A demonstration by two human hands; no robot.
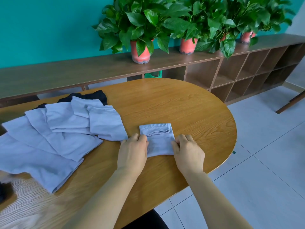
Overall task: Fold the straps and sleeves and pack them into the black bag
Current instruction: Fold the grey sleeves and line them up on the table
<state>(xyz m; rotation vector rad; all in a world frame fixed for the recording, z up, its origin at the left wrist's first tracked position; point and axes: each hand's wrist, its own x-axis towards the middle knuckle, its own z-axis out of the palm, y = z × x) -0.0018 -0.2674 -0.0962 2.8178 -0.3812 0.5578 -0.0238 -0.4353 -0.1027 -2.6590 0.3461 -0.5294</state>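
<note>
Our left hand (132,151) and right hand (188,151) pinched a half-folded sleeve (158,139) by its sides on the bench (181,104), one more fold likely due.

I am looking down at a table (181,104), where a folded sleeve (156,140) is lying near the edge closest to me. My left hand (132,150) is holding its left edge and my right hand (188,151) its right edge. A spread of overlapping sleeves (57,129) is lying to the left, just beside the folded one. Another cloth (97,95) is sitting behind that spread, partly under it. A long shelf unit (231,75) is standing behind the table, with potted plants (142,30) sitting in a row on top.
</note>
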